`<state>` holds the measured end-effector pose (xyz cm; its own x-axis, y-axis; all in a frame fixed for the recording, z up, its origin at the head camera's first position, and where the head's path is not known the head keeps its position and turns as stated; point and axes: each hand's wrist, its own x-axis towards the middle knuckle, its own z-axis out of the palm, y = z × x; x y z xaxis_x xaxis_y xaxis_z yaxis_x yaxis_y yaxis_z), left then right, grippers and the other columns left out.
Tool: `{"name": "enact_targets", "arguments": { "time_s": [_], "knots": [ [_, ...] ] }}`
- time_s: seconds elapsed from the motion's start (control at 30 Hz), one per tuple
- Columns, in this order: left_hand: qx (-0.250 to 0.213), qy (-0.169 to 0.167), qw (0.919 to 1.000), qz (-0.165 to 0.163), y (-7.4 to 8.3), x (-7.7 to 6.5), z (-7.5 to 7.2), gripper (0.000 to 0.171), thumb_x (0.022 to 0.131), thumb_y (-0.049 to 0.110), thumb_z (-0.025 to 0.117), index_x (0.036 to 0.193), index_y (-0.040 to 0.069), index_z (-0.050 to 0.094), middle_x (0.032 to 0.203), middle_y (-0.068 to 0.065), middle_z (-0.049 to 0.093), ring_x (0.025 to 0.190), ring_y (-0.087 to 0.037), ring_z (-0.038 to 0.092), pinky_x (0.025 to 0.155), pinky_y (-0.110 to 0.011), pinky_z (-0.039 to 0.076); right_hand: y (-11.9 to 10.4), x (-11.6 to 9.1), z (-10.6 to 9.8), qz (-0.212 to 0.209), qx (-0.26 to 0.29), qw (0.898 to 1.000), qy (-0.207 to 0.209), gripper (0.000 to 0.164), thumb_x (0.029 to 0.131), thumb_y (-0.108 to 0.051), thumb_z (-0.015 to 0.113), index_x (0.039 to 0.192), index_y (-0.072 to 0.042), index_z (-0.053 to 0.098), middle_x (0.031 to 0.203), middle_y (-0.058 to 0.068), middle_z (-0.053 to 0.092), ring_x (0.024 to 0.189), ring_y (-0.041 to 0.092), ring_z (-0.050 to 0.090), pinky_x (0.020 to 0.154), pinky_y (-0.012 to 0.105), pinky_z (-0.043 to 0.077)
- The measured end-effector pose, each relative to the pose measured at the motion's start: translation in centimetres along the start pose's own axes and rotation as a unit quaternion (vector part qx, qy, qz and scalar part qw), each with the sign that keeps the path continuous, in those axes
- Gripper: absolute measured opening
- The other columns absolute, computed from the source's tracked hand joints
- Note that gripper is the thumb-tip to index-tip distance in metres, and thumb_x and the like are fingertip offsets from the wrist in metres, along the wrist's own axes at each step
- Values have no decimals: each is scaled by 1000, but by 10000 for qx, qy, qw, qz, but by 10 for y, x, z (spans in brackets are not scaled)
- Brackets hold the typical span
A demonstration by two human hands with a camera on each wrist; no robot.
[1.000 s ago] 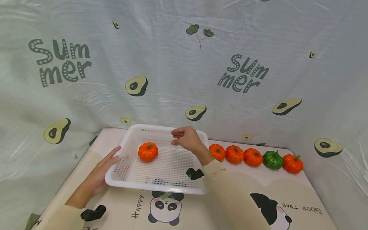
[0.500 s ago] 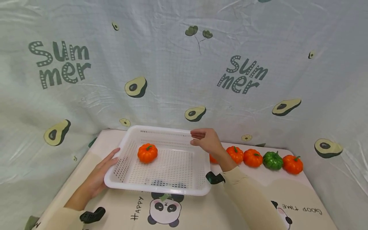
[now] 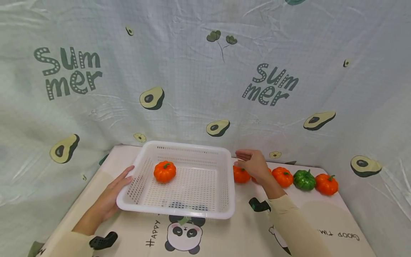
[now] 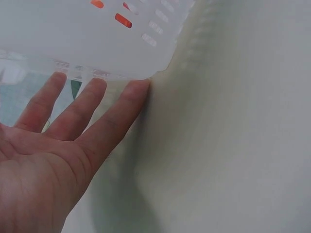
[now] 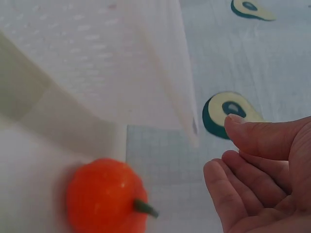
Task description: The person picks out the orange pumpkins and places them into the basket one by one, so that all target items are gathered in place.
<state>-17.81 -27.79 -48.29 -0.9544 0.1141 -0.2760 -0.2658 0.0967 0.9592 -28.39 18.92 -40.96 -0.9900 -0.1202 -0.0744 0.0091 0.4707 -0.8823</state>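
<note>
A white perforated plastic basket [image 3: 173, 212] has one small orange pumpkin [image 3: 165, 172] inside, towards its left. My left hand [image 3: 109, 196] rests against the basket's left side; in the left wrist view its straight fingertips touch the lower edge. To the right of the basket, my right hand [image 3: 253, 166] hovers with loosely bent fingers and nothing between them. Below it sits an orange pumpkin [image 3: 241, 175] beside the basket wall, and the hand partly covers a second one. In the right wrist view, an orange pumpkin [image 5: 104, 196] with a green stem lies left of the fingers.
Farther right, the row goes on with an orange pumpkin [image 3: 282, 177], a green pumpkin [image 3: 304, 179] and another orange pumpkin [image 3: 326, 184]. A curtain [image 3: 186, 71] with avocado prints closes off the back and sides. The table cloth [image 3: 135, 228] carries panda prints.
My right hand has moved from over the basket, across its right rim, to above the nearest pumpkins in the row. The left hand and the pumpkin in the basket have stayed put.
</note>
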Motion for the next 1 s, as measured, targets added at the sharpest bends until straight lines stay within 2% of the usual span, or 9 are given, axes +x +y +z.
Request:
{"name": "enact_targets", "arguments": {
  "time_s": [0.17,0.37,0.5,0.67,0.83,1.0],
  "knots": [
    [-6,32,10000,-58,0,0,1,69,111,52,38,168,38,3,177,-12,7,149,-38,34,101,-41,54,11,-3,-9,-18,-90,9999,67,52,93,-6,74,143,0,61,146,20,64,140,36,57,107,42,52],
    [-54,42,10000,-45,2,-1,1,69,110,52,40,168,39,4,178,-10,6,153,-43,30,105,-48,54,26,-6,-12,211,-240,9992,239,56,92,-5,75,145,2,58,149,22,60,142,38,55,111,44,47],
    [-87,42,9999,-35,2,-1,2,69,110,52,40,168,39,4,178,-10,6,153,-43,29,105,-47,54,37,-9,-11,317,-386,9984,282,61,91,-6,77,147,2,55,153,23,55,144,41,51,115,47,44],
    [-67,44,10000,21,2,-1,2,69,110,52,39,168,37,4,178,-11,6,152,-42,30,104,-46,54,50,-8,-6,484,-560,9967,334,70,90,-11,79,153,-4,49,161,20,48,148,42,47,117,51,42],
    [-87,46,10000,8,2,-2,2,69,110,51,40,168,38,4,177,-11,8,150,-39,33,104,-46,54,61,-6,2,490,-938,9937,355,77,89,-13,81,156,-6,45,163,19,45,148,43,45,118,53,41],
    [-55,73,10000,-10,2,-2,1,69,110,53,41,168,39,5,178,-10,8,149,-37,35,105,-47,54,66,-5,11,331,-1634,9845,537,77,87,-15,82,155,-5,47,158,22,50,143,44,49,117,58,41]
  ]
}}
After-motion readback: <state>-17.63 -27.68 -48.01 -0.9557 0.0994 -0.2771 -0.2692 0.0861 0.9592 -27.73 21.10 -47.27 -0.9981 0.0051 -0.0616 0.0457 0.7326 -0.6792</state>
